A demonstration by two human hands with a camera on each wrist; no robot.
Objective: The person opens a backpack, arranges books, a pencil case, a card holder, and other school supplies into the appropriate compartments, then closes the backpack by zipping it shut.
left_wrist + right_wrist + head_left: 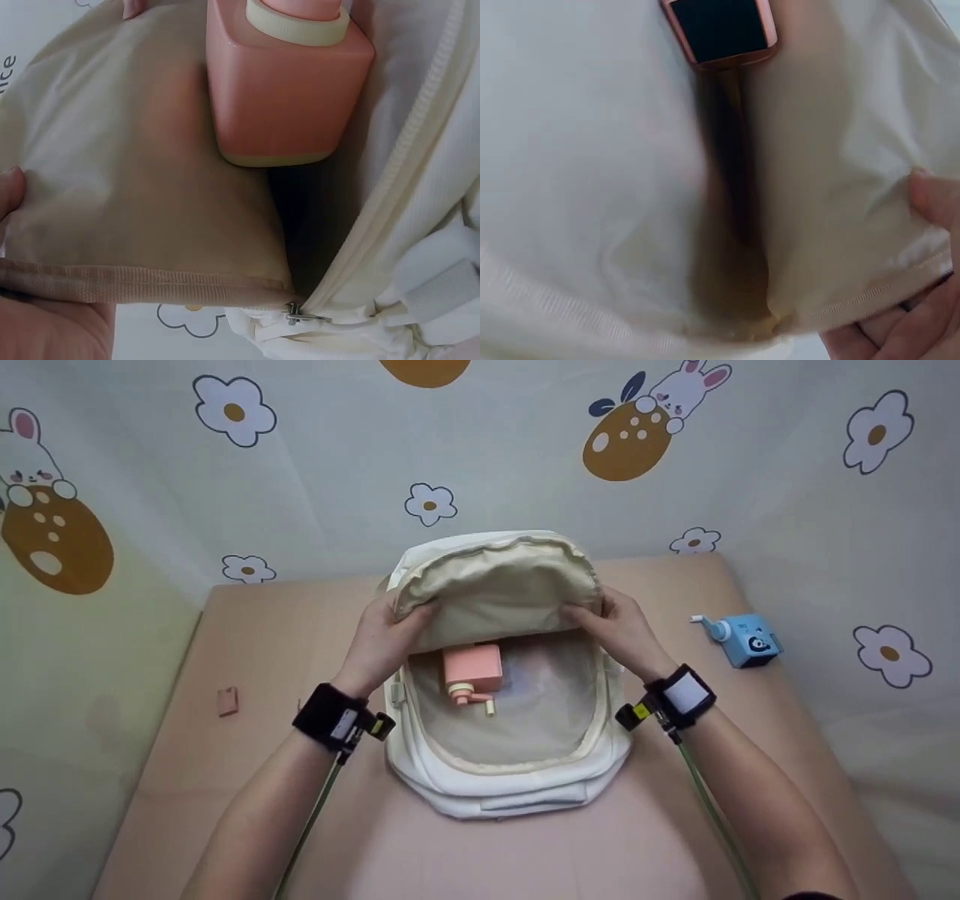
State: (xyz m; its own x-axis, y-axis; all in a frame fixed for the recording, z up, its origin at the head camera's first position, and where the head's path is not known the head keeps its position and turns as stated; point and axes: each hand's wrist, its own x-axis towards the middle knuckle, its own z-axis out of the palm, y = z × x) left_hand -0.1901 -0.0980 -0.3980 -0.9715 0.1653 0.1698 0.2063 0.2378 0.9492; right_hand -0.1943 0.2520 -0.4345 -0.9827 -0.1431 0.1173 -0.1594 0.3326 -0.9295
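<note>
White backpack (517,789) lies unzipped on the tabletop (277,630), its beige-lined flap (502,585) raised, gripped at opposite edges by left hand (384,639) and right hand (622,631). Boxy pink device (472,666) rests inside, its crank (475,699) facing the near side.

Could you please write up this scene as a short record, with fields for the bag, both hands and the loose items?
Bag: white backpack, open on a pinkish table
Flap state: beige-lined flap, raised
Left side: left hand, grip on the flap's left edge
Right side: right hand, grip on the flap's right edge
Inside bag: pink cranked device
Right of bag: blue cranked device with a panda picture
Left of bag: small pink item, too small to identify
Backdrop: pale cloth with flowers and rabbits
</note>
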